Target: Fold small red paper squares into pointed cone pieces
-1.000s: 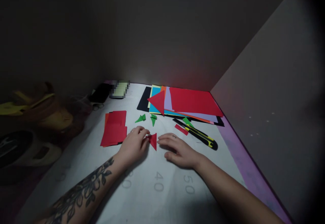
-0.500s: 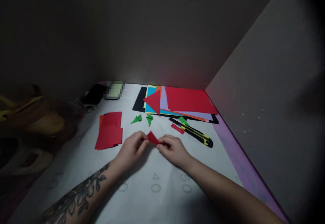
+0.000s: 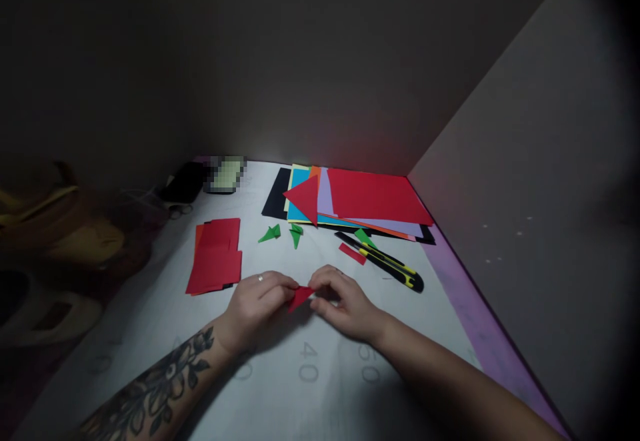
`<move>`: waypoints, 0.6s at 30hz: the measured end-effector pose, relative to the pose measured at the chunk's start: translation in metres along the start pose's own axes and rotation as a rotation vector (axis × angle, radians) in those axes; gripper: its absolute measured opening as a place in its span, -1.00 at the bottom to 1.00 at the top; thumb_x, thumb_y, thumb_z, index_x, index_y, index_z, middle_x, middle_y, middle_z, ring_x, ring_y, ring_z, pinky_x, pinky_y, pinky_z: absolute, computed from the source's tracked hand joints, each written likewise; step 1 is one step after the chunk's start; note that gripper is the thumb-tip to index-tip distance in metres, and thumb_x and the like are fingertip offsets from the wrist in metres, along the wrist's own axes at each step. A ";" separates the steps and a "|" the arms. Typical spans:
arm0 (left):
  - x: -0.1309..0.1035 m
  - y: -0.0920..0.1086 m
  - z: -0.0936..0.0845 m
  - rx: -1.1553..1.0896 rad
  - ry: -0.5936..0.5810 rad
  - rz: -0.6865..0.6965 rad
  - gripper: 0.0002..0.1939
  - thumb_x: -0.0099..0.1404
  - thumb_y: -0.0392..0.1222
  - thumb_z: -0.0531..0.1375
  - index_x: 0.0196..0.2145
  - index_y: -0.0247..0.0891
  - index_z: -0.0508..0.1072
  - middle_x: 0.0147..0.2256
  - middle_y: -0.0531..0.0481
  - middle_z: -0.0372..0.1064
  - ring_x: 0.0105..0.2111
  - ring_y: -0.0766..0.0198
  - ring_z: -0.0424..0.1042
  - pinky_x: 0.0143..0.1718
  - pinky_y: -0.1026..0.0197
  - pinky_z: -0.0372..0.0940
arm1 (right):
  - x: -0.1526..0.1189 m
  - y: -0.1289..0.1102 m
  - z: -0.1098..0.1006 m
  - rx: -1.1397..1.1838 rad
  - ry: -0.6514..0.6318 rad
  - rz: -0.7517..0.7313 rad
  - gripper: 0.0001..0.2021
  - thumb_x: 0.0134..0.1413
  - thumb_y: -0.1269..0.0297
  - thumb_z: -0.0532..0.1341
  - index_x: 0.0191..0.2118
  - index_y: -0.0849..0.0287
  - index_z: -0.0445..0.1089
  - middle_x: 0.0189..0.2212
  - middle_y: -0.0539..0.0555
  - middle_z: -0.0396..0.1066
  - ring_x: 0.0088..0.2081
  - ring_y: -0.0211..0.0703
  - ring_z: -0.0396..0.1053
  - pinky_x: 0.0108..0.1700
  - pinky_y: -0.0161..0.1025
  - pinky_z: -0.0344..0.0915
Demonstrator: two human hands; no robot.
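A small folded piece of red paper (image 3: 299,299) is held between my two hands, its point turned down toward me. My left hand (image 3: 260,304) pinches its upper left edge, fingers closed and a ring showing. On the right corner, my right hand (image 3: 345,301) has thumb and fingertips closed. Beyond the hands lie two small folded green paper pieces (image 3: 270,233). To the right rests a black and yellow utility knife (image 3: 395,271), beside a red paper strip (image 3: 353,254) and a green paper scrap (image 3: 364,237).
Coloured paper sheets (image 3: 380,194) are stacked at the back, with a red paper triangle (image 3: 306,199) on top. Red and orange cut pieces (image 3: 215,257) lie left. A yellow bag (image 3: 95,234) stands far left, and a wall (image 3: 525,194) borders the right side.
The red paper has been turned from point up to point down and lowered slightly toward me. My left hand has rolled over, its back now facing up.
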State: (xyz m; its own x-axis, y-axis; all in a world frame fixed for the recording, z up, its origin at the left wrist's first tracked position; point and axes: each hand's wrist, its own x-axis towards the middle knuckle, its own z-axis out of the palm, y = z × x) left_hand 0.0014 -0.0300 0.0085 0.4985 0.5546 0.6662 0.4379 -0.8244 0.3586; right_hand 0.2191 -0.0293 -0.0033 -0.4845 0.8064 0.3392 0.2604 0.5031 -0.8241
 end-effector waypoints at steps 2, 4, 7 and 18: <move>0.001 0.000 -0.003 0.044 -0.023 0.044 -0.90 0.26 -0.40 0.15 -0.33 -0.24 0.40 -0.32 -0.08 0.52 -0.29 0.27 0.49 -0.29 0.25 0.38 | 0.000 0.001 0.000 0.039 -0.011 0.015 -0.84 0.06 0.42 0.21 -0.21 0.11 0.28 -0.28 0.07 0.33 -0.32 -0.22 0.30 -0.35 -0.31 0.28; 0.001 0.000 -0.004 0.062 -0.058 0.048 -0.90 0.27 -0.38 0.14 -0.33 -0.23 0.42 -0.31 -0.08 0.53 -0.27 0.25 0.50 -0.27 0.23 0.39 | 0.000 0.001 0.000 0.060 -0.013 0.012 -0.85 0.06 0.43 0.20 -0.23 0.10 0.27 -0.28 0.07 0.33 -0.28 -0.20 0.32 -0.31 -0.29 0.30; 0.001 0.000 -0.003 0.045 -0.104 0.018 -0.88 0.29 -0.35 0.13 -0.33 -0.21 0.45 -0.28 -0.07 0.55 -0.23 0.22 0.51 -0.26 0.22 0.39 | 0.001 0.000 0.000 0.074 -0.013 -0.013 -0.88 0.06 0.45 0.19 -0.31 0.10 0.25 -0.29 0.06 0.34 -0.25 -0.17 0.33 -0.27 -0.26 0.32; -0.001 -0.001 -0.002 0.066 -0.142 0.039 -0.86 0.29 -0.33 0.13 -0.33 -0.18 0.48 -0.25 -0.04 0.57 -0.20 0.19 0.52 -0.23 0.16 0.36 | 0.001 -0.002 0.000 0.113 -0.029 0.041 -0.83 0.00 0.50 0.22 -0.33 0.11 0.25 -0.30 0.04 0.31 -0.28 -0.20 0.32 -0.27 -0.28 0.30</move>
State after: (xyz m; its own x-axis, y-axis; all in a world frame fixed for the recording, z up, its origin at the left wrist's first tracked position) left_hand -0.0010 -0.0300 0.0088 0.6146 0.5363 0.5784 0.4617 -0.8392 0.2875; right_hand 0.2184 -0.0294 -0.0010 -0.4996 0.8155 0.2923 0.1859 0.4305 -0.8833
